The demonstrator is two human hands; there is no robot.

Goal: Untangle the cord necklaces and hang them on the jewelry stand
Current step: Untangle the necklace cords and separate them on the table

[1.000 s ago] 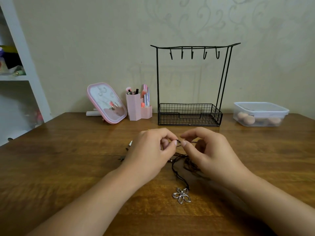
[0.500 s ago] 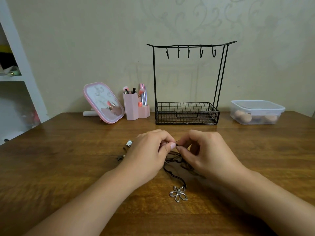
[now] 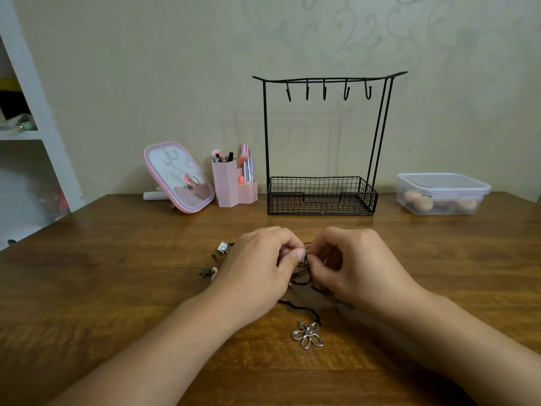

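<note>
Both hands meet over the middle of the wooden table (image 3: 117, 288), fingertips almost touching. The left hand (image 3: 257, 268) pinches a strand of dark cord between thumb and forefinger, and the right hand (image 3: 357, 265) pinches the same knot of cord just beside it, its other fingers curled under. The grip point sits at the top of the tangle of cords (image 3: 304, 276), which spreads below and behind the two hands on the tabletop.

Toward the person from the pinch, one cord trails down to a silver flower pendant (image 3: 308, 334) lying flat on the wood. To the left of the pinch, past the left knuckles, a small square metal charm (image 3: 222, 247) and a few darker beads or charms peek out; how their cords run under the hand cannot be told.

Well beyond the grip, against the wall, stands the black wire stand (image 3: 322, 194) with its basket base and a row of hooks (image 3: 325, 90) along the top bar. Every hook is bare, so no necklace is hung yet.

The step in hand looks like picking the knot apart, early in the task. The next move likely calls for small, gentle pulls in opposite directions to open a loop, then feeding one cord's end or pendant through it, rather than tugging hard, which could tighten the knot.
</note>
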